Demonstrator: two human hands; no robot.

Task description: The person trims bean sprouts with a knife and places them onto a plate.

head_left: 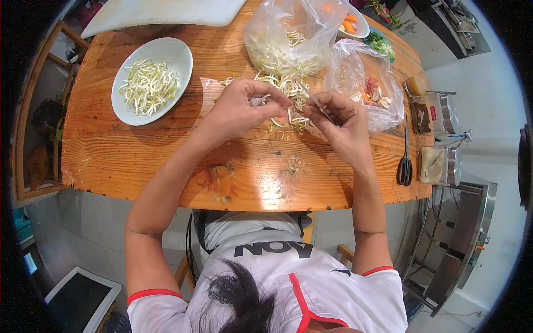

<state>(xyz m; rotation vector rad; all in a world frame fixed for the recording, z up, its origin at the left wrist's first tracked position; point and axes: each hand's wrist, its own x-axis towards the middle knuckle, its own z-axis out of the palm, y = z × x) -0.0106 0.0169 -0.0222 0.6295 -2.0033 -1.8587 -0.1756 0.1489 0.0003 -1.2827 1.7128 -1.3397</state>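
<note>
Bean sprouts (294,89) in a loose, tangled heap near the middle of the wooden desk (139,166), right by both hands and partly hidden behind them. Left hand (239,108) over the near-left side of the heap, thumb and forefinger curled toward each other, with something whitish inside the curl; cannot tell from here whether gripped or merely behind the fingers. Right hand (347,122) just across from it, closed, thumb and fingertips pinched on a thin pale strip (312,98); too small to tell whether sprout or something else. Only a narrow gap between the two sets of fingertips. Under the left part of the heap, a pinkish sheet (209,87). Directly behind, touching the heap, a clear plastic bag (277,41) with more sprouts inside. To its right, a second clear bag (391,108) with reddish and pale pieces. Farther back, a bowl (363,26) with orange pieces, and beside it chopped greens (380,45) in a dish. Well to the left, a white plate (185,58) bearing a separate mound of sprouts; behind that, a white board (166,12). Along the right edge, dark scissors (406,169), blades pointing away, near some jars (432,165). Closer to the near edge, thin scraps (295,165) scattered on the wood.
</note>
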